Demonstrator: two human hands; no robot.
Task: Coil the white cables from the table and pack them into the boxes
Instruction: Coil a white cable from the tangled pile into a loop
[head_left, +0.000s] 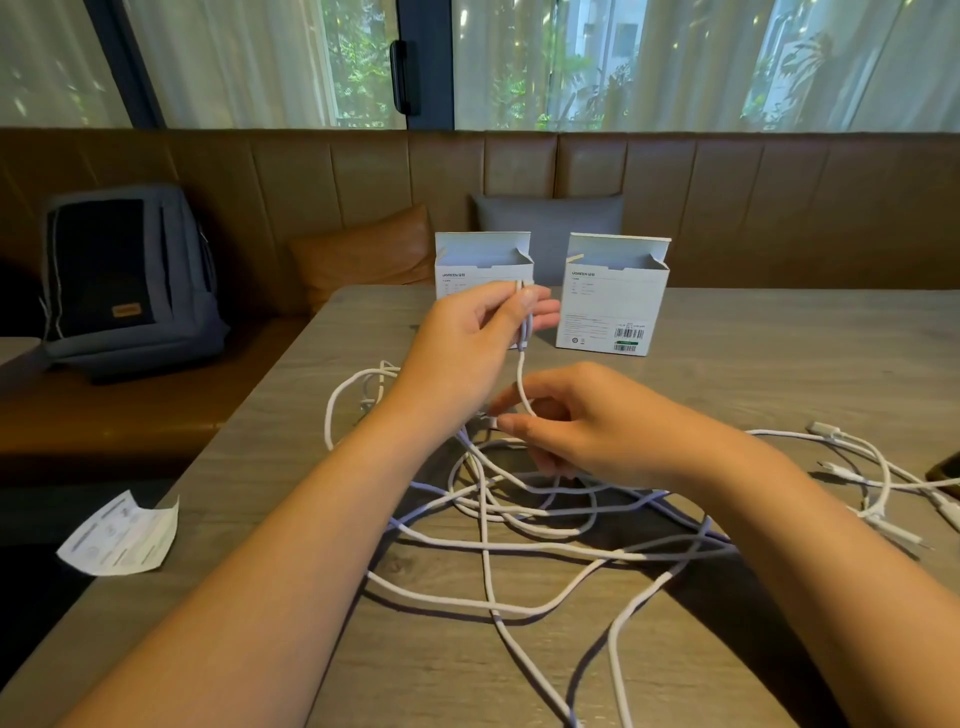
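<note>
Our left hand (467, 332) pinches a smooth white cable (521, 384) upright; right hand (576, 421) curls round it lower down. Two white cardboard boxes (613, 296) stand open on the wood-grain table (779, 353), contents not visible.

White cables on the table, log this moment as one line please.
left hand pinches end of white braided cable | right hand pinches same cable lower | two open white cardboard boxes behind

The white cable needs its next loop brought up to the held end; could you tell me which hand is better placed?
Probably right: the right hand pinches the white cable just below the left hand, which holds its end.
</note>
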